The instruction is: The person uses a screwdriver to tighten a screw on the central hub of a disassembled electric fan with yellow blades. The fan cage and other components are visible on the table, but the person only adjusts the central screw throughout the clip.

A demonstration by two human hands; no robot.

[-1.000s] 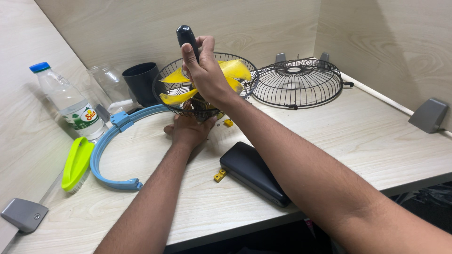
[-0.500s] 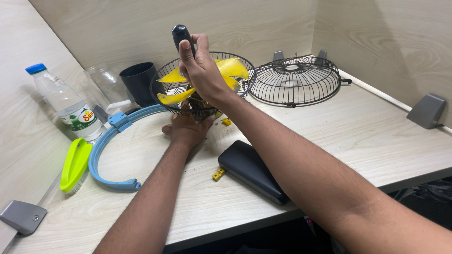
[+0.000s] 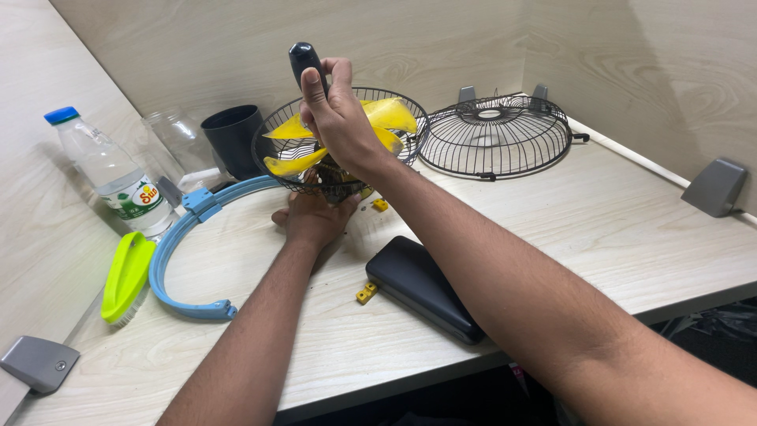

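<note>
A black wire fan guard (image 3: pixel 276 142) with yellow blades (image 3: pixel 390 114) inside stands at the back of the wooden table. My right hand (image 3: pixel 339 118) is wrapped around the black handle of a screwdriver (image 3: pixel 302 59), held upright over the middle of the blades. My left hand (image 3: pixel 311 217) grips the underside of the fan assembly just below the guard. The screwdriver's tip is hidden behind my right hand.
A second black wire guard (image 3: pixel 497 134) lies to the right. A blue plastic ring (image 3: pixel 185 252), a green brush (image 3: pixel 126 276), a water bottle (image 3: pixel 110 177), a clear jar (image 3: pixel 177 138) and a black cup (image 3: pixel 233 138) are on the left. A black case (image 3: pixel 426 288) and small yellow clips (image 3: pixel 366 293) lie near the front.
My right hand with the screwdriver has shifted slightly left and up over the fan. The left hand stays under the guard.
</note>
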